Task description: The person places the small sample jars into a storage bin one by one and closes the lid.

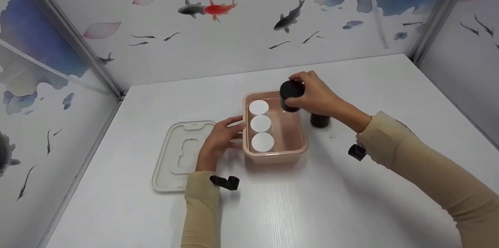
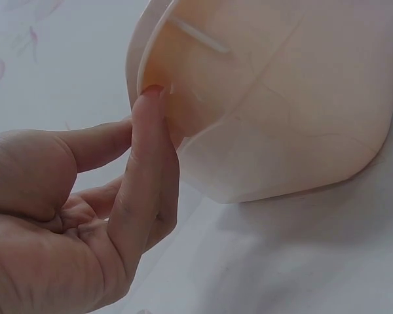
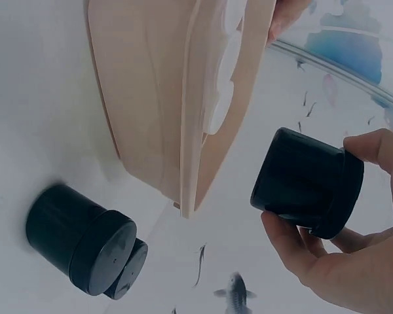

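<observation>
The right hand (image 1: 317, 98) has its grip clamped round a black jar (image 1: 291, 95), fingers and thumb curled on its sides, and holds it in the air over the far right corner of the pink tub (image 1: 298, 150). Three white-lidded jars (image 1: 261, 124) already stand in a row along the tub's left side; the right side looks free. The left hand (image 1: 220, 140) rests against the tub's left wall with its fingers nearly straight, pressing and closed on nothing. From where I stand this looks like the packing step, with this jar about to go in. The next move seems to call for lowering it upright into the free space beside the white row. Another black jar (image 1: 320, 120) waits on the bench (image 1: 351, 201) just right of the tub, and a clear lid (image 1: 175, 162) lies to the left.
</observation>
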Tool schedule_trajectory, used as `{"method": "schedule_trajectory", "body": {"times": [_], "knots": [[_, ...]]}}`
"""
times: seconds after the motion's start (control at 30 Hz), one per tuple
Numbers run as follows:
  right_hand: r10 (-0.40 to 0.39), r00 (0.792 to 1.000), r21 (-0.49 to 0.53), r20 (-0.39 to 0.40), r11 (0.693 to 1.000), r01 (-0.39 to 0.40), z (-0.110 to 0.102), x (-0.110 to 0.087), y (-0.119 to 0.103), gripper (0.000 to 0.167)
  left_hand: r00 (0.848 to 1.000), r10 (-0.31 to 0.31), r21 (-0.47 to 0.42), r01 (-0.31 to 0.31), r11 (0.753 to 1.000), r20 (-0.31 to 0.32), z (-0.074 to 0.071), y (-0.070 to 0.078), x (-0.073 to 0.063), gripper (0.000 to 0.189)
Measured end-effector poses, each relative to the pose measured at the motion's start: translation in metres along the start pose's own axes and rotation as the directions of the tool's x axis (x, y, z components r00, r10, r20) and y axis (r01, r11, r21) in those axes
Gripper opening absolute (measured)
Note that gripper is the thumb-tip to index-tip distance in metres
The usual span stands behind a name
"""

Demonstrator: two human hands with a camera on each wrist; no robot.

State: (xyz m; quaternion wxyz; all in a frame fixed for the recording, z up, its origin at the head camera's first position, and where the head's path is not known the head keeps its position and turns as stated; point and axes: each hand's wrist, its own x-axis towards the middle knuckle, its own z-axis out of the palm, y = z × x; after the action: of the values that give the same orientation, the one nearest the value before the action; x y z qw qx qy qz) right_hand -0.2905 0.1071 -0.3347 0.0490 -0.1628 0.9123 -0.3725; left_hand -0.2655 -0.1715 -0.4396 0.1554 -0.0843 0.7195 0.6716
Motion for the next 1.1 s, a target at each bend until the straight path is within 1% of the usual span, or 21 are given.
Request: {"method": "schedule_trajectory", "body": {"times": [0.13,0.37,0.6,0.8,1.1], "knots": [[0.009,0.998,-0.041,0.060,0.999,-0.006,0.005,0.014,-0.001,0.067,1.000,0.000,-0.005,0.000,1.000,0.002,0.000,-0.001,-0.001,0.047],[-0.025,0.990,-0.131,0.140,0.990,0.044,0.013,0.030,-0.002,0.065,1.000,0.024,-0.018,-0.024,1.000,0.007,0.000,-0.002,-0.001,0.046],[0.016,0.981,-0.210,0.193,0.977,0.025,0.018,0.046,-0.002,0.065,1.000,0.012,-0.013,-0.012,1.000,-0.004,0.000,0.000,-0.001,0.046],[0.046,0.976,-0.284,0.211,0.959,0.016,0.027,0.055,0.001,0.066,1.000,0.015,-0.017,-0.015,1.000,0.007,0.000,0.000,-0.001,0.047],[0.035,0.976,-0.382,0.216,0.923,0.051,0.041,0.061,0.007,0.062,1.000,0.018,-0.030,-0.018,0.999,0.010,0.000,0.000,-0.001,0.045]]}}
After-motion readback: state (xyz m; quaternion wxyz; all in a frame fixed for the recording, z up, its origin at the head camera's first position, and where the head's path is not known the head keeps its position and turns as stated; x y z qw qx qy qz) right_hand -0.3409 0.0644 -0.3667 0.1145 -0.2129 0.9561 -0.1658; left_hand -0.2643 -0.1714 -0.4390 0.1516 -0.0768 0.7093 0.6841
